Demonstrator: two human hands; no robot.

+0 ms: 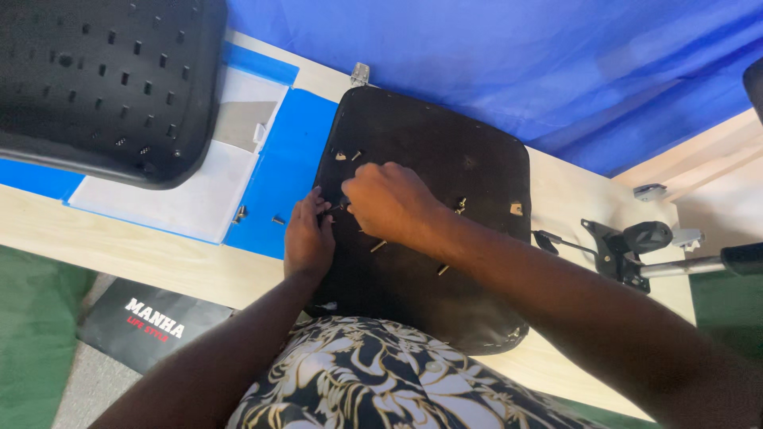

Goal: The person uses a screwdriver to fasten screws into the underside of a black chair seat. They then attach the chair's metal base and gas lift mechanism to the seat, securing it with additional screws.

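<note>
On the pale wooden worktop [183, 262], near its front edge, lay a stiff, likely weighty black upturned chair seat pad [469, 151], best gripped by its rim, where the left hand [308, 238] and clenched right hand [389, 202] pinched a small bolt [338, 205].

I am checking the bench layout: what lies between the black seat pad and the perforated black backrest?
In the head view, between seat pad and backrest: a blue sheet, white paper, two loose screws.
</note>
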